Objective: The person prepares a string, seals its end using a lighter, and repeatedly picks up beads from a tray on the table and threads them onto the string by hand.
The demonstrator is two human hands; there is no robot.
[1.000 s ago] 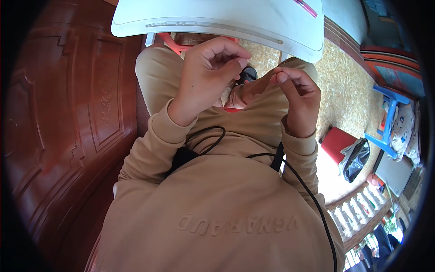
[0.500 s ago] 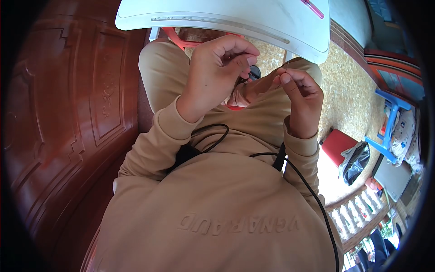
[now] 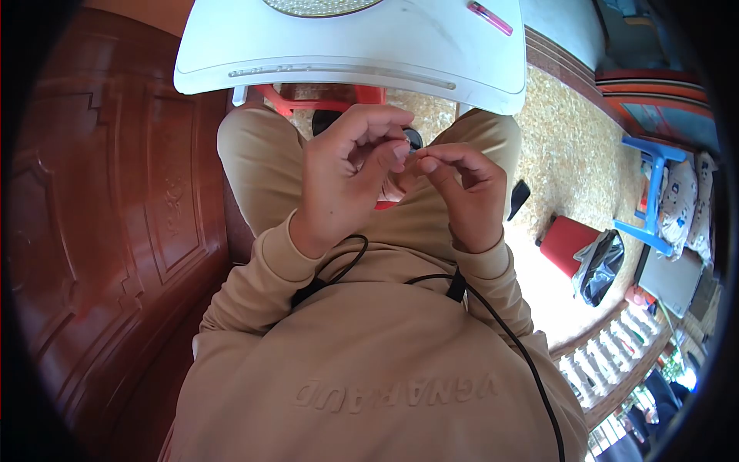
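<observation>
My left hand [image 3: 346, 181] is raised above my lap with its thumb and forefinger closed together. Something tiny shows at its fingertips, too small to name. Just to its right, my right hand [image 3: 471, 192] pinches with thumb and forefinger, its tips almost meeting the left ones. Whatever the right fingers hold is too fine to make out. Beyond both hands stands a white table [image 3: 331, 58], bearing a round piece with a pale, beaded-looking surface [image 3: 323, 6] and a pink, slim, lighter-like object [image 3: 491, 18].
A red stool [image 3: 369, 95] is under the table. On the right are a red bin [image 3: 566, 246] with a black bag [image 3: 604, 269] and a blue stool [image 3: 654, 189]. A brown carved door [image 3: 115, 192] rises on the left. A black cable [image 3: 523, 346] crosses my sweatshirt.
My right hand has moved left, bringing its fingertips close to the left hand's. The view has shifted, so more of the table and the round piece on it show.
</observation>
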